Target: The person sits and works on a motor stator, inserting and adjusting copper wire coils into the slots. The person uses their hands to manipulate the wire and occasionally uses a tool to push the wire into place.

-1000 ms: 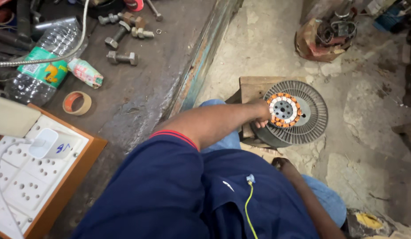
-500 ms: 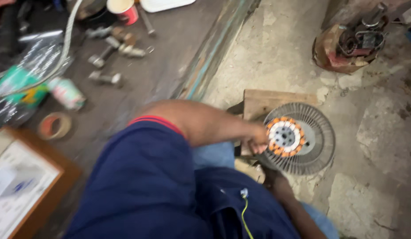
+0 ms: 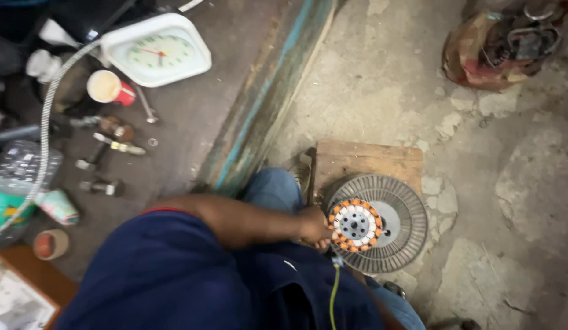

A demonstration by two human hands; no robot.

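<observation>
You are grasping the orange coil ring with your left hand; it could be slipping off the ribbed metal disc; I cannot tell your right grip.

Right hand: not seen; hidden below the dark blue shirt at the bottom of the frame.
Left hand: fingers tucked behind the orange-and-white coil ring; grip cannot be told.
Ribbed disc: near edge covered by the coil ring and hand.
Wooden block: lower part hidden under the disc.
Plastic bottle: cut off by the left edge, blurred.
Rusty motor: top cut by the upper edge.
White board: cut off at the bottom-left corner.
Bolts: blurred, type unclear.
</observation>
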